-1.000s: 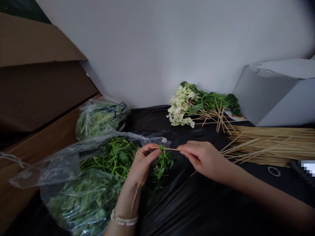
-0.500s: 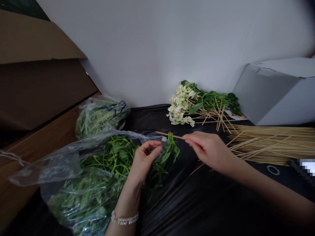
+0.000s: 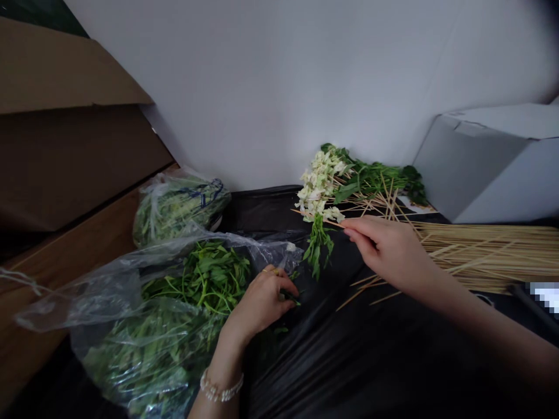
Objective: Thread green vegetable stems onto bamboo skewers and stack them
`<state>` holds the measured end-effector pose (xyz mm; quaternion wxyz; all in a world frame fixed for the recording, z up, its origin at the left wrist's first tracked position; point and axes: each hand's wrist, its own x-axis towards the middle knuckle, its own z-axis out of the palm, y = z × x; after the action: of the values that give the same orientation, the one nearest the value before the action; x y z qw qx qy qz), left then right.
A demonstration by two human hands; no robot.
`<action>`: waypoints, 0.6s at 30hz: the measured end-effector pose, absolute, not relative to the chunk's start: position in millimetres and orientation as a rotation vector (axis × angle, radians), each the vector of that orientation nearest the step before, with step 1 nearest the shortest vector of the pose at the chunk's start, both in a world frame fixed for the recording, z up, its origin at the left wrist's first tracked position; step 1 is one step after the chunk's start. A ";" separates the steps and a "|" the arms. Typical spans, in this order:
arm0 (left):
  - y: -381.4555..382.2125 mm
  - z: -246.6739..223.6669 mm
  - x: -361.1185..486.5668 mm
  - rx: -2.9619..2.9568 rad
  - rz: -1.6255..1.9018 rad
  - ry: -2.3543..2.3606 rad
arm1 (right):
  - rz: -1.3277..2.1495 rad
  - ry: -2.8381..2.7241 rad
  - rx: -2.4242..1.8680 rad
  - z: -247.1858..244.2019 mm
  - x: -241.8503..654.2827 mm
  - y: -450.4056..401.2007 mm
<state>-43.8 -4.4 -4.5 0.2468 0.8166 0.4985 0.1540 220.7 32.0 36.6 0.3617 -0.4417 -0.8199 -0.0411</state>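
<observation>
My right hand [image 3: 384,247] pinches the end of a thin wooden skewer [image 3: 308,215], which points left. A small bunch of leafy greens [image 3: 318,250] is threaded on that skewer and hangs down from it. Low over the black plastic sheet [image 3: 332,337], my left hand [image 3: 266,299] has its fingers curled together around some leafy greens; bits of green show at the fingertips, the rest is hidden by the hand. Just left of it, loose leafy greens [image 3: 213,276] lie in the mouth of an open clear plastic bag [image 3: 144,349].
Against the white wall lie finished-looking skewers with pale cabbage-like leaves [image 3: 318,180] and green stems [image 3: 375,177]. Many bare skewers [image 3: 489,253] lie at right, below a white box [image 3: 493,163]. A second bag of greens [image 3: 179,209] and a cardboard box [image 3: 74,145] stand at left.
My right hand has moved right and slightly up with the skewer, carrying the threaded greens away from my left hand. My left hand has dropped to the greens on the sheet.
</observation>
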 end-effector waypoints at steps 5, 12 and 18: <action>-1.8 -14.1 -45.9 2.351 0.270 1.443 | -0.084 -2.127 -1.117 35.7 219.6 31.6; 0.9 -6.0 -35.2 2.050 0.918 1.409 | -0.033 -2.151 -1.100 35.9 219.8 30.8; -4.4 14.7 -32.9 1.384 1.675 1.283 | -0.011 -2.150 -1.096 34.7 217.6 29.5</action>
<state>-32.9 -4.4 14.7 0.3042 0.5224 0.4845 0.6323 217.6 29.5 34.7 0.3561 -0.4244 -0.8325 -0.0044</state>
